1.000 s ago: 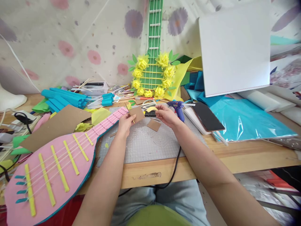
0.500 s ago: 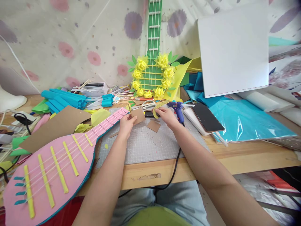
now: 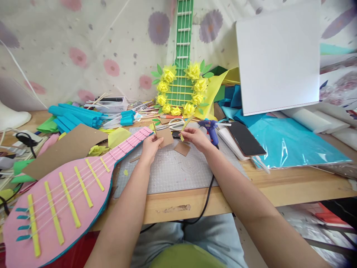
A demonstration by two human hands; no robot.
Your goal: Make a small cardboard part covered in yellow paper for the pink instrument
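My left hand [image 3: 151,146] pinches a small piece of brown cardboard [image 3: 167,137] above the cutting mat. A thin stick-like edge [image 3: 155,128] rises by its fingertips; I cannot tell whether it is a separate piece. Between the fingertips of my right hand [image 3: 196,137] is a strip of yellow paper [image 3: 186,124], held up and seen nearly edge-on. Below and between both hands, a loose cardboard square [image 3: 182,149] lies on the grey cutting mat [image 3: 167,178]. The blue glue gun [image 3: 211,131] rests just beyond my right hand, and scissors [image 3: 177,124] lie behind the hands.
At left lies a pink paper-covered lute [image 3: 67,201], its neck reaching my left hand. A green instrument with yellow paper roses [image 3: 181,83] stands at the back. To the right are a phone [image 3: 247,138], blue wrapped sheets [image 3: 292,145] and a white board [image 3: 279,59]. A black cable [image 3: 208,195] crosses the table's front edge.
My right hand has moved slightly left, closer to the cardboard, and the yellow paper has turned from a curled shape to a narrow upright one. My left hand has barely moved.
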